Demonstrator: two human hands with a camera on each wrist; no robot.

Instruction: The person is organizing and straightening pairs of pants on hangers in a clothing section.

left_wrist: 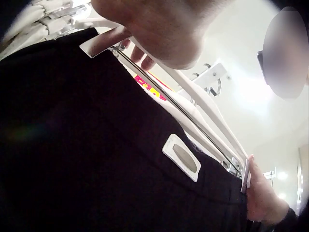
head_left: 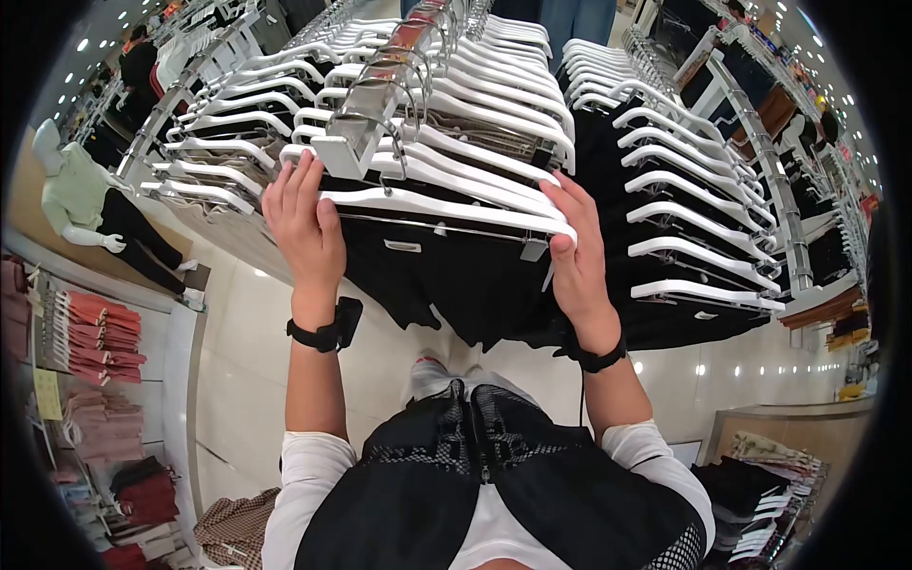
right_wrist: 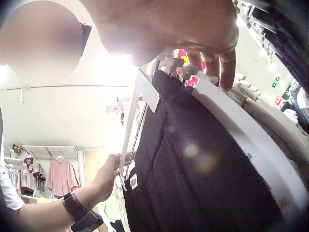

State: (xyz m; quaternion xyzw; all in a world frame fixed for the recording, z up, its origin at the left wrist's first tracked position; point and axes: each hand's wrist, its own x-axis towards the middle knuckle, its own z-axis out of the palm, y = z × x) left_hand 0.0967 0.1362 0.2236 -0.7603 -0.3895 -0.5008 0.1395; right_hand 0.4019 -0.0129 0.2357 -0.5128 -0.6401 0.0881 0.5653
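In the head view my left hand (head_left: pixel 309 233) holds the left ends of the front white hangers (head_left: pixel 437 205), with the thumb in front and the fingers reaching over behind. At their right ends, my right hand (head_left: pixel 581 261) grips with its thumb on the front side and its fingers behind. A black garment (head_left: pixel 446 280) with a small pale waistband label (left_wrist: pixel 181 157) hangs from the front hanger by metal clips (head_left: pixel 534 250). The left wrist view shows fingertips (left_wrist: pixel 147 63) behind the hanger. Seen by the right wrist camera, fingers (right_wrist: pixel 227 70) extend past several hangers.
A chrome rail (head_left: pixel 380 90) runs away from me, carrying many white hangers. To the right, a second row of black garments (head_left: pixel 703 323) hangs close by. A mannequin (head_left: pixel 81 195) stands at left, above a shelf side with folded pink clothes (head_left: pixel 104 423).
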